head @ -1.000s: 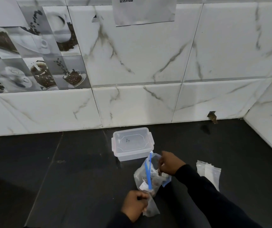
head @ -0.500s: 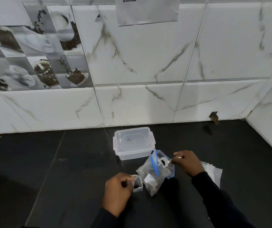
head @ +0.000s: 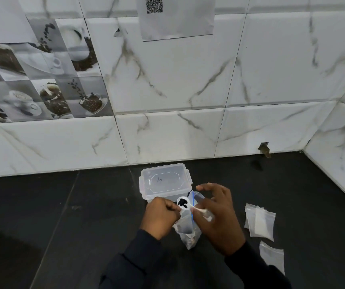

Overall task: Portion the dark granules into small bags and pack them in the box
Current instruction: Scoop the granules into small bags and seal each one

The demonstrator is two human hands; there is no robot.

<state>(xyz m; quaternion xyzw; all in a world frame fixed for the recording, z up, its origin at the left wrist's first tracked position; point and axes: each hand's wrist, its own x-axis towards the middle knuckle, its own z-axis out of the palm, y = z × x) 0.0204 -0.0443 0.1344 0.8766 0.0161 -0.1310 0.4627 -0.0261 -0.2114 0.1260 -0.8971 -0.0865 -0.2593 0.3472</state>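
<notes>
Dark granules [head: 182, 202] sit on the white spoon [head: 199, 210] your right hand [head: 217, 220] pinches by the handle, other fingers spread, just in front of the lidded box [head: 165, 180], so tip it slowly into the small bag [head: 185, 224] your left hand [head: 160, 216] pinches open.

Dark granules [head: 182, 203] fill a white spoon [head: 200, 210] over the clear bag [head: 186, 228], just before the lidded box [head: 165, 180].

I see a lidded translucent plastic box [head: 166, 181], thin clear plastic bags [head: 260, 223], a matt black counter [head: 84, 226] and glossy marbled wall tiles [head: 167, 80].
</notes>
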